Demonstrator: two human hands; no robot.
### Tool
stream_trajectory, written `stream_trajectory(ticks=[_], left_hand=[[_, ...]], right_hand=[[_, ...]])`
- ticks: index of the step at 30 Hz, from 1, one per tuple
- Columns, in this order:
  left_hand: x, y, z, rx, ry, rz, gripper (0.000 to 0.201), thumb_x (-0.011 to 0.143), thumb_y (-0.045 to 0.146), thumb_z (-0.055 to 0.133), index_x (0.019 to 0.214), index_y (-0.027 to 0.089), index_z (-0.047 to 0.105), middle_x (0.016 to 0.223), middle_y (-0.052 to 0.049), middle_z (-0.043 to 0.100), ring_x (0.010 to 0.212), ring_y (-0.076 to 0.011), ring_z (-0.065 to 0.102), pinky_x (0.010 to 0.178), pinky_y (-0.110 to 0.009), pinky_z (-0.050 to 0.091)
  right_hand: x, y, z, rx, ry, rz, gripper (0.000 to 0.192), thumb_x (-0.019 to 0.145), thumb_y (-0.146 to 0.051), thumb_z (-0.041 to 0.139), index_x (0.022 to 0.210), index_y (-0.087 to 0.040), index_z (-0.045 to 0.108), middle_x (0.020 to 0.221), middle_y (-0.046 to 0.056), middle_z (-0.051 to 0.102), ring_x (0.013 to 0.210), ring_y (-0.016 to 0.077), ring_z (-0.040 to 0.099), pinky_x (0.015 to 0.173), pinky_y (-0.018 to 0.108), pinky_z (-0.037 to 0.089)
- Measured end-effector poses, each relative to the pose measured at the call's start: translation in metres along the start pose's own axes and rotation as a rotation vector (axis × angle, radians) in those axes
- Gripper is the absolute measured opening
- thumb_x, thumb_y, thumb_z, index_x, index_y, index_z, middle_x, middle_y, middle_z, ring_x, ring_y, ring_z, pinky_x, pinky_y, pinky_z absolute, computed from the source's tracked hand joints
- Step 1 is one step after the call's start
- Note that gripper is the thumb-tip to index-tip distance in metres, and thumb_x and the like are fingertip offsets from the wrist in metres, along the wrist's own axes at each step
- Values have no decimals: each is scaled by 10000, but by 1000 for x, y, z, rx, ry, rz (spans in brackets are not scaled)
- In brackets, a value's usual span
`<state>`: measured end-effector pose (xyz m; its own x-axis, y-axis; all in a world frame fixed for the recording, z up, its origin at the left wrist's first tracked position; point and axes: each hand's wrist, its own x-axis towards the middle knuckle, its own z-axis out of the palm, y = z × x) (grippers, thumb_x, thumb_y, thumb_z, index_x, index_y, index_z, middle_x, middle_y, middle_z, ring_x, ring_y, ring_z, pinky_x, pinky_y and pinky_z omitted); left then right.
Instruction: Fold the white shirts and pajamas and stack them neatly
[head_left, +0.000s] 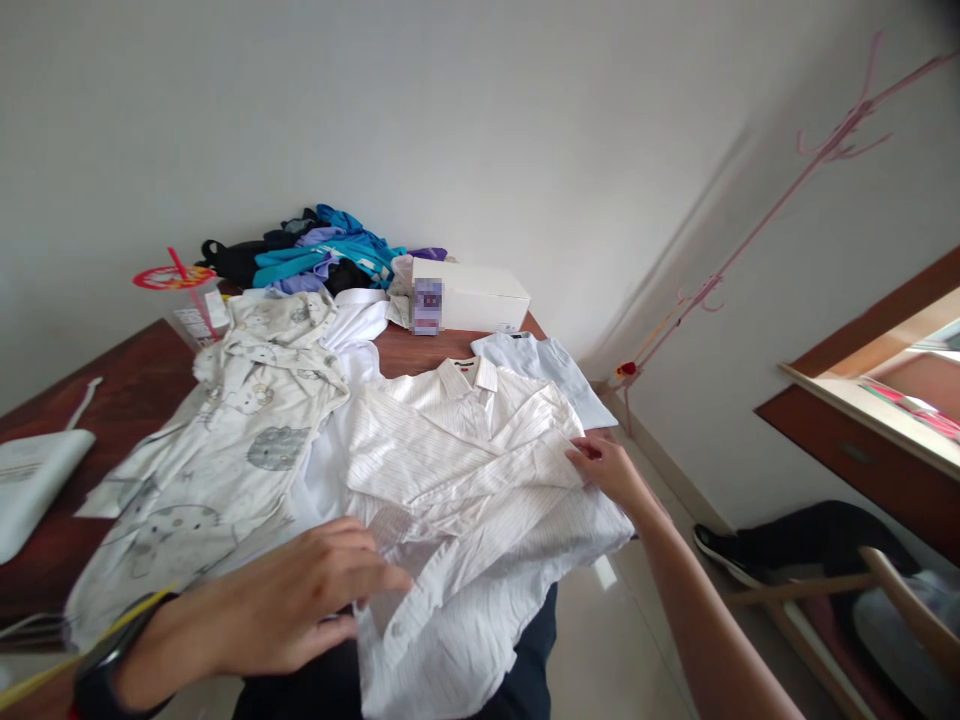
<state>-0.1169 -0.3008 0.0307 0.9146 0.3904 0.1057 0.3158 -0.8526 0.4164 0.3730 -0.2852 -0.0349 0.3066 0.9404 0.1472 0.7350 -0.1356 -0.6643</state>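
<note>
A white striped button-up shirt (450,470) lies front up in front of me, its collar toward the wall and its sleeves folded across the body. Its lower part hangs over the table's near edge above my lap. At the shirt's right side, my right hand (611,472) pinches the fabric between thumb and fingers. My left hand (319,590) hovers over the lower left of the shirt, close to a sleeve end. Its fingers are stretched out, with the thumb apart, and nothing shows in its grasp.
Left of the shirt lies a cat-print garment (247,430) over white cloth. Behind are a plastic cup with a straw (196,318), a pile of dark and blue clothes (322,255) and a white box (480,295). A folded pale-blue garment (551,370) lies right. A pink coat stand (780,205) leans beyond.
</note>
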Motion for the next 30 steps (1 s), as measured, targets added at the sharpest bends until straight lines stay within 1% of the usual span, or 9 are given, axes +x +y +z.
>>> stream_trajectory(ticks=[3,6,8,11,14,18,20,25,30], left_hand=[[0,4,3,-19,15,21,459,840,217,740,1264,296,582,1015,-7,717,935,-221,687,922,-328,513],[7,6,-5,-14,99,24,78,959,270,647,1029,243,627,841,2,679,753,-169,646,715,-274,482],[12,6,-10,4,165,6,134,1013,288,584,908,219,629,773,-6,647,713,-158,618,653,-266,448],[17,1,-11,15,191,-51,188,1032,321,567,915,208,661,864,-38,679,808,-175,650,704,-265,480],[17,-9,-3,39,170,-88,246,1012,391,606,1188,246,698,1213,-93,696,1106,-244,663,927,-319,526],[16,-21,8,104,52,-80,723,925,566,685,1575,369,439,1633,-98,424,1480,-379,410,1179,-513,392],[16,-24,10,112,-37,-87,817,886,613,708,1602,430,360,1694,-64,317,1538,-401,306,1207,-561,341],[11,-25,8,109,-135,-114,855,841,629,747,1584,485,348,1730,-23,172,1571,-407,198,1235,-566,292],[2,-40,-11,154,-77,-244,701,930,612,643,1572,466,402,1717,6,237,1559,-357,276,1243,-493,308]], right_hand=[[-8,-11,-10,233,-13,20,353,803,-551,719,876,-206,718,887,92,742,844,280,667,778,379,513],[-22,-18,-26,565,-120,-47,329,820,-547,746,844,-236,640,1036,78,722,942,267,664,816,355,526],[-32,-17,-35,723,-149,-70,370,827,-587,727,790,-249,582,985,66,708,924,264,664,819,364,540],[-47,-8,-41,778,-136,-26,445,866,-712,599,808,-272,566,669,14,588,725,249,642,822,419,563],[-60,-4,-40,587,-207,1,416,917,-675,580,1010,-277,655,619,-25,559,630,213,599,884,438,554],[-70,-11,-37,177,-342,-129,337,928,-564,656,960,-243,753,904,58,721,846,249,663,833,374,527],[-72,-14,-35,59,-309,-176,329,929,-562,657,925,-249,758,972,71,724,917,268,673,837,376,521],[-76,-25,-24,-191,-206,-204,273,928,-537,655,1019,-297,748,1127,81,702,1094,314,656,945,445,523],[-85,-65,-8,-251,-237,-337,311,989,-499,575,1168,-288,716,1277,101,662,1206,305,621,1048,490,484]])
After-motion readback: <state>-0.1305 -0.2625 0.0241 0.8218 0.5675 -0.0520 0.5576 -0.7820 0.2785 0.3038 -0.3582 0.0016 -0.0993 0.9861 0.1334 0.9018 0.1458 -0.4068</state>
